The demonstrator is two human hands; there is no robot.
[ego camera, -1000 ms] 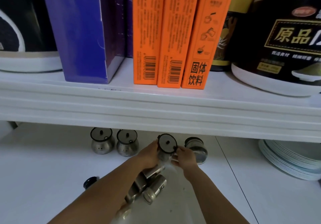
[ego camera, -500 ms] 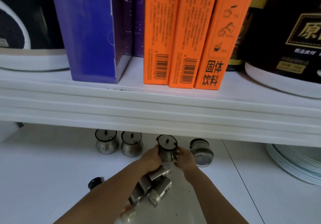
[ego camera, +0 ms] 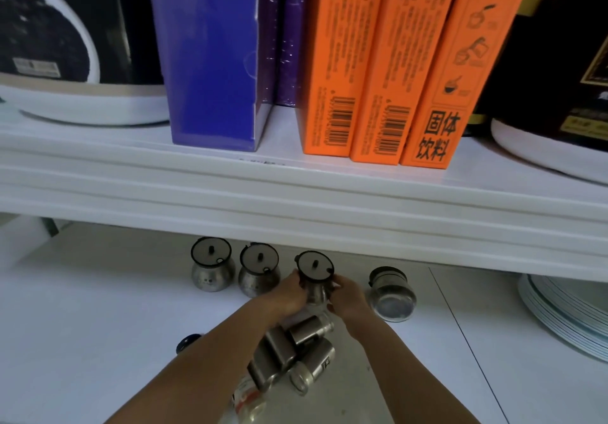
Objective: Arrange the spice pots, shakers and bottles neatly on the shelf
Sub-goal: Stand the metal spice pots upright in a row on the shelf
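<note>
I count four round steel spice pots on the lower shelf: three upright with black-rimmed lids, the first (ego camera: pixel 212 269), the second (ego camera: pixel 259 270) and the third (ego camera: pixel 315 277), plus a fourth (ego camera: pixel 391 293) tipped on its side. I see three steel shakers lying in a cluster: one (ego camera: pixel 311 327), another (ego camera: pixel 312 369) and a third (ego camera: pixel 271 359). One small dark-capped item (ego camera: pixel 188 341) peeks out beside an arm; I cannot tell what it is. Up top I count three orange boxes: one (ego camera: pixel 332 62), two (ego camera: pixel 391 62), three (ego camera: pixel 460 71), and two purple boxes, the front (ego camera: pixel 210 55) and the back (ego camera: pixel 291 35). One stack of plates (ego camera: pixel 566 318) sits far right.
</note>
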